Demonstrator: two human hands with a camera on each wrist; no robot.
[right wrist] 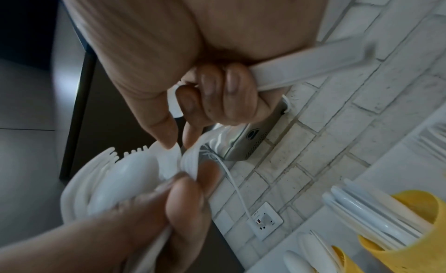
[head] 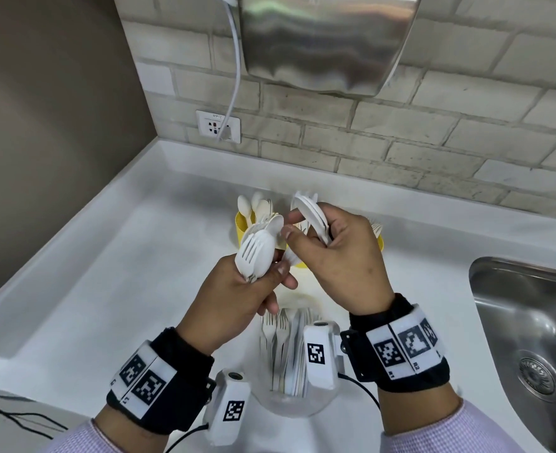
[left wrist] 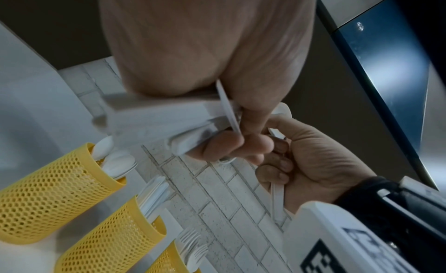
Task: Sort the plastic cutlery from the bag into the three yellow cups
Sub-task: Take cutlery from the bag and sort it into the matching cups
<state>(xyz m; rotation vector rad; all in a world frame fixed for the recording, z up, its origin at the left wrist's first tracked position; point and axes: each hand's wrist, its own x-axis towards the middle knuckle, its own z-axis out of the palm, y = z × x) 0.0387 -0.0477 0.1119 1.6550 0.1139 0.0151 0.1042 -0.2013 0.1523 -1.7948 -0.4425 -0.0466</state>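
White and smooth, the counter (head: 106,289) runs back to a wall of pale rough bricks (head: 400,152), with a brushed-steel dryer (head: 322,40) hung on it and a socket (head: 217,126) below the dryer's left side, a white cord (head: 235,76) running between them.

Taking the dryer as the landmark, and going from left to right: below its left side, the left hand (head: 234,305) has its grip curled round a bunch of glossy white plastic forks and spoons (head: 255,253), thumb pressed on the handles, tines and bowls fanned upward. Behind that bunch, straight below the dryer, stand the yellow cups (left wrist: 55,197), cylinders of perforated mesh plastic: the left wrist view shows one with rounded spoon bowls sticking out, one with flat knife blades and one with fork tines. Below the dryer's right side, the right hand (head: 338,256) grips a stack of flat white knives (head: 310,214), its thumb and forefinger pinching at the top of the left hand's bunch. Nearest the person, far below the dryer between the two wrists, the clear bag (head: 289,397) lies on the counter with more white forks and knives (head: 284,348) inside. Far right of the dryer sits a steel sink (head: 528,338).
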